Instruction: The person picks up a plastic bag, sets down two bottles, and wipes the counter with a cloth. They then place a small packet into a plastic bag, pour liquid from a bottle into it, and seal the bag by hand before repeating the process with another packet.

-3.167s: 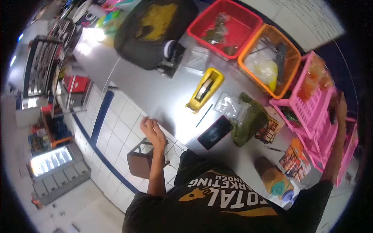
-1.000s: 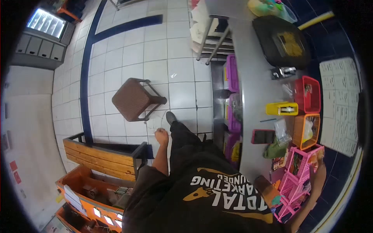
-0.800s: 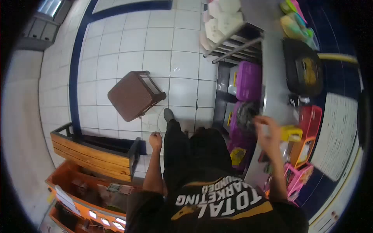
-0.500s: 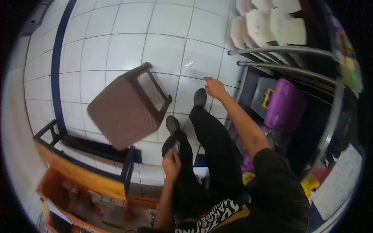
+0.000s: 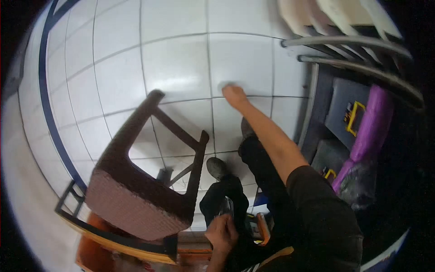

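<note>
Left grip (image 5: 222,233) on plastic (image 5: 226,206) (clear, shiny)

On my feed I see a glossy white tiled floor (image 5: 176,59), a blue stripe (image 5: 42,72) at left, a brown stool (image 5: 140,208) partly covering a wooden-topped bench (image 5: 122,248), and metal rails (image 5: 344,41).

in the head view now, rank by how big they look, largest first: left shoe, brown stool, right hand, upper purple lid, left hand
1. brown stool
2. upper purple lid
3. left hand
Smallest, unranked because they look much alike: right hand, left shoe
</note>
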`<action>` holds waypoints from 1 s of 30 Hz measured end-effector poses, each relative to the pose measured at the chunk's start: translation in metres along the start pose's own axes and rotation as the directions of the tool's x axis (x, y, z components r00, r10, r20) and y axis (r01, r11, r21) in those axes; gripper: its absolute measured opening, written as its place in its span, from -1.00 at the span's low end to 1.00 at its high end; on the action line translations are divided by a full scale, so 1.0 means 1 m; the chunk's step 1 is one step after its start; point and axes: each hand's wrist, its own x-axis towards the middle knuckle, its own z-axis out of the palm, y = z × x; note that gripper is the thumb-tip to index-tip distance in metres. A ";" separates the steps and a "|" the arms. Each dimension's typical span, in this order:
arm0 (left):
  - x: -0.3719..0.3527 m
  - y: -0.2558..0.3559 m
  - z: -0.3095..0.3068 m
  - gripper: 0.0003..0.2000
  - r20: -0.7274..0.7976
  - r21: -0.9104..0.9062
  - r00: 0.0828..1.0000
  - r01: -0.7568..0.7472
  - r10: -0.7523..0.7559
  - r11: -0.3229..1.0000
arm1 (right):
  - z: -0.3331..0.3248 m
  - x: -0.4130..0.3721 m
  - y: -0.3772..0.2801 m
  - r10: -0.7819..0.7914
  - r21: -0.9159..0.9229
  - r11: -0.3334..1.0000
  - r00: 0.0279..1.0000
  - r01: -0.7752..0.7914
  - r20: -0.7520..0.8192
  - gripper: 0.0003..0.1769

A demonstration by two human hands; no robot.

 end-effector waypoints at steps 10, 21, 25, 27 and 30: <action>-0.049 0.037 -0.035 -0.75 0.225 -0.077 0.828 -0.510 0.513 0.857 | -0.209 -0.445 -0.112 0.367 0.847 0.531 0.907 -0.021 -0.208 -0.67; -0.309 0.369 -0.098 -0.80 0.778 -0.474 0.131 -0.518 0.614 0.712 | -0.307 -0.886 -0.166 0.872 0.908 0.128 0.391 0.398 -0.294 -0.64; -0.362 0.408 -0.043 -0.92 0.899 -0.373 0.011 -0.502 0.437 0.780 | -0.275 -0.938 -0.134 0.947 0.918 0.280 0.073 0.282 -0.312 -0.61; -0.370 0.414 -0.018 -0.87 0.861 -0.424 -0.093 -0.673 0.500 0.606 | -0.276 -0.956 -0.121 0.966 0.900 0.231 0.026 0.369 -0.259 -0.58; -0.382 0.432 0.014 -0.89 0.800 -0.520 -0.181 -0.685 0.572 0.511 | -0.280 -0.970 -0.109 0.975 0.870 0.209 -0.025 0.446 -0.221 -0.57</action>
